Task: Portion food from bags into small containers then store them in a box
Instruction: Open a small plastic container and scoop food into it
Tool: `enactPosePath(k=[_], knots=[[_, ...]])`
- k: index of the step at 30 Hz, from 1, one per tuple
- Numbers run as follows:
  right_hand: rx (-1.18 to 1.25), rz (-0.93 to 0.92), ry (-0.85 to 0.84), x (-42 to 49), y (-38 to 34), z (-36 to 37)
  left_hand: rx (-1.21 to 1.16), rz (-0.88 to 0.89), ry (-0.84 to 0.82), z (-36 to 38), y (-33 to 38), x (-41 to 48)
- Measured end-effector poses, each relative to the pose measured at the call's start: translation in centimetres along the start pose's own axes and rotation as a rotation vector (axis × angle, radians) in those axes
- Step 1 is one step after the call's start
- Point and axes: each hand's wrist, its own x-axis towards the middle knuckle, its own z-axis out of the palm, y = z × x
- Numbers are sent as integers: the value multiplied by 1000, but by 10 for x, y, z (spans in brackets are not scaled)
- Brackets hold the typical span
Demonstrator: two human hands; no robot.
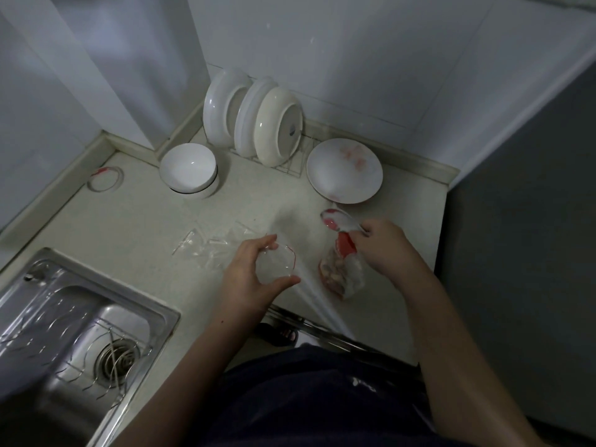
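Clear, barely visible container [278, 265] gripped by left hand [248, 280] — white spoon [338, 221] pinched by right hand [383, 246].

Dk navy top [322, 401] w/ small white marks [362, 383], bare forearms [451, 333], dk open-toe slipper [279, 335].

You're working in pretty dim, flat light, everything coming out greyish. Glare is bouncing off the sink [106, 273] and racked plates [274, 124], the spoon [337, 221] in your right hand [385, 248] is smearing, the clear container [278, 263] in your left hand [250, 280] is barely showing, and the walls [354, 59] are bending toward the edges.
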Motion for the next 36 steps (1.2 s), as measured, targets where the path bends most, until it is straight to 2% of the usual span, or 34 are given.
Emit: enactPosePath(k=[3,8,14,18,22,26,29,33,36], knots=[[71,15,7,0,0,1,22,5,-7,1,0,1],[43,99,66,3,8,5,24,8,-53,3,1,2],[86,117,128,2,12,15,28,18,-134,9,2,4],[181,243,190,-8,14,19,-2,46,-183,16,1,6],[131,273,142,-21,18,11,20,103,-204,25,-2,11],[297,237,122,-40,15,-14,27,143,-252,31,-5,13],[138,122,179,-57,15,-37,9,146,-285,36,-9,15],[-373,11,281,-66,13,-55,0,129,-304,40,-13,15],[-516,-39,261,-60,6,-56,-18,74,-349,42,-12,13]])
